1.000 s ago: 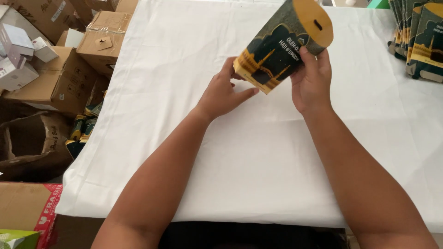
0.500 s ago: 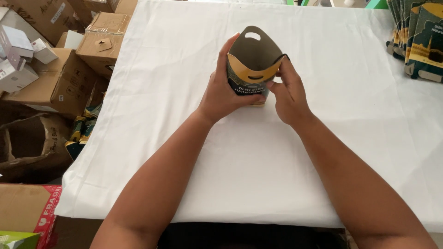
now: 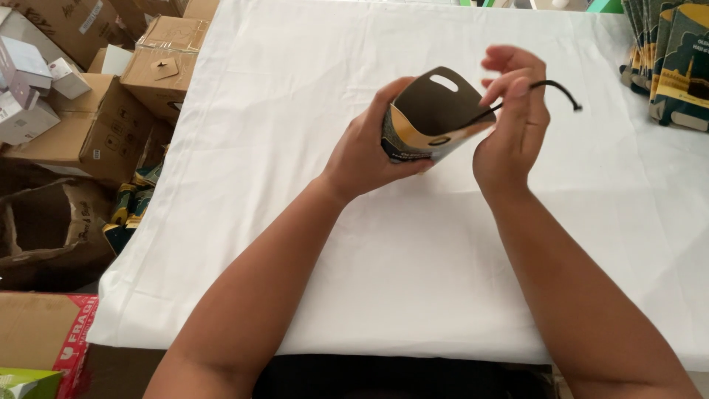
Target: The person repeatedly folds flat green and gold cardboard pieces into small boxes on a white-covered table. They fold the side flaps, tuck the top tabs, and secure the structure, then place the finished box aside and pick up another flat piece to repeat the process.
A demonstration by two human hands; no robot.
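Hands meet just above the middle of the frame, over a surface draped in white cloth (image 3: 413, 281). The left hand (image 3: 365, 151) wraps its fingers around the lower body of a small dark blue and yellow cardboard gift box with a curved top and a slotted handle flap (image 3: 428, 118), holding it tilted so its open brown interior faces the camera. The right hand (image 3: 513, 125), just to the right of the box, pinches a thin black cord (image 3: 550, 87) between thumb and fingertips; one end of the cord runs down to the near flap of the box, while its free end sticks out to the right past the fingers. Box and cord are both held up off the cloth.

In the upper right corner of the frame, a stack of flat dark blue and yellow printed box blanks (image 3: 676, 59) lies on the cloth. Along the left edge, off the surface, stand brown corrugated cardboard cartons (image 3: 103, 129), some small white boxes (image 3: 29, 74) in the upper left, and a crumpled brown paper bag (image 3: 44, 236) lower down.
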